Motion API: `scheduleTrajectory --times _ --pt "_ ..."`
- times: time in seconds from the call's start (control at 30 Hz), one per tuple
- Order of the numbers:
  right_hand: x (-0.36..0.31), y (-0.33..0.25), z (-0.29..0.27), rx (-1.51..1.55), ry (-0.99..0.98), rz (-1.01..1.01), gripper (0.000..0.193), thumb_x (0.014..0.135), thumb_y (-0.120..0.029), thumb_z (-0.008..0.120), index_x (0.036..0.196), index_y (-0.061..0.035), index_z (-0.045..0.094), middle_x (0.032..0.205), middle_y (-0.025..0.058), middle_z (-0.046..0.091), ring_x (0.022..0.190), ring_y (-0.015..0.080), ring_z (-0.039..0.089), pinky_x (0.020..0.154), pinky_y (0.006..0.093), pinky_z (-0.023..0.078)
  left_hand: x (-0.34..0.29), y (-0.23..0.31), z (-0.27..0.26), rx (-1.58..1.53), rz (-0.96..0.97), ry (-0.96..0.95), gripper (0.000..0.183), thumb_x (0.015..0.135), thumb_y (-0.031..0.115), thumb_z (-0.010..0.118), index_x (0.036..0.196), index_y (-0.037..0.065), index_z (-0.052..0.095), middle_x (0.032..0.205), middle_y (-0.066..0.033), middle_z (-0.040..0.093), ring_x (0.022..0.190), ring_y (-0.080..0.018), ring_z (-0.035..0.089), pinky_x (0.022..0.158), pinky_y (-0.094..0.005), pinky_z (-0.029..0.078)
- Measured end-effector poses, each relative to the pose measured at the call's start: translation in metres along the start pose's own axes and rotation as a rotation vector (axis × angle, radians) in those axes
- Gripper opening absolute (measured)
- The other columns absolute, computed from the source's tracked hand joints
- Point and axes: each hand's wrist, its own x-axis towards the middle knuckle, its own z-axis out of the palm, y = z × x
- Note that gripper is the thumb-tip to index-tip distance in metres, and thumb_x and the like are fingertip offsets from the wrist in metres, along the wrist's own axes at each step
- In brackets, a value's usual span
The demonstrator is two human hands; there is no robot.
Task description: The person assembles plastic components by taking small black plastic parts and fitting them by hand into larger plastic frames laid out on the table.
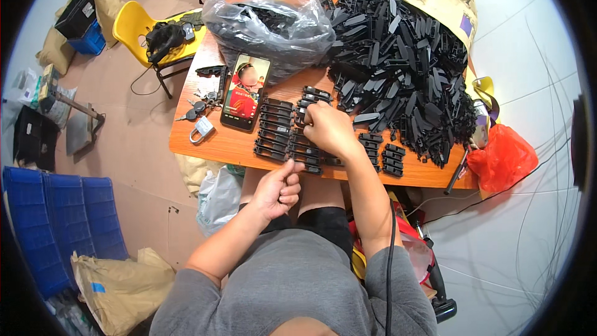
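Black pieces (273, 128) lay under and left of the curled right hand (328, 128), just past the curled left hand (277, 193). I couldn't tell if either pinched one.

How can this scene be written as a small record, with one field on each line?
Surface: orange-brown table
Left hand: at the near edge, fingers curled; grip unclear
Right hand: over the rows of black parts, fingertips hidden
Left of rows: phone with lit screen, padlock, keys
Behind rows: clear plastic bag with dark contents
Right side: loose black pile; red bag at the table's corner
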Motion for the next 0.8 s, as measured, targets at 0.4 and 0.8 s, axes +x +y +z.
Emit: scheduleTrajectory --times 0.4,0.8 --pt "-0.039 -0.074 -0.01 0.274 0.156 -0.351 0.015 0.073 -0.009 0.067 0.085 -0.0034 0.062 0.102 0.0101 0.06 0.097 0.0315 0.055 0.086 0.0395 0.047 -0.003 0.026 0.005 -0.121 0.349 -0.216 0.039 0.101 0.052 0.04 0.093 0.017 0.056 0.059 0.0083 0.041 0.044 -0.0017 0.034 0.038 -0.0166 0.027" --pt "-0.023 -0.12 0.03 0.32 0.221 -0.387 0.013 0.079 -0.009 0.067 0.091 -0.0054 0.066 0.104 0.0087 0.062 0.1 0.0292 0.06 0.084 0.0387 0.05 -0.025 0.05 -0.023 -0.118 0.532 -0.05 0.042 0.1 0.055 0.04 0.08 0.021 0.053 0.054 0.0095 0.035 0.043 -0.0021 0.031 0.039 -0.0174 0.026"
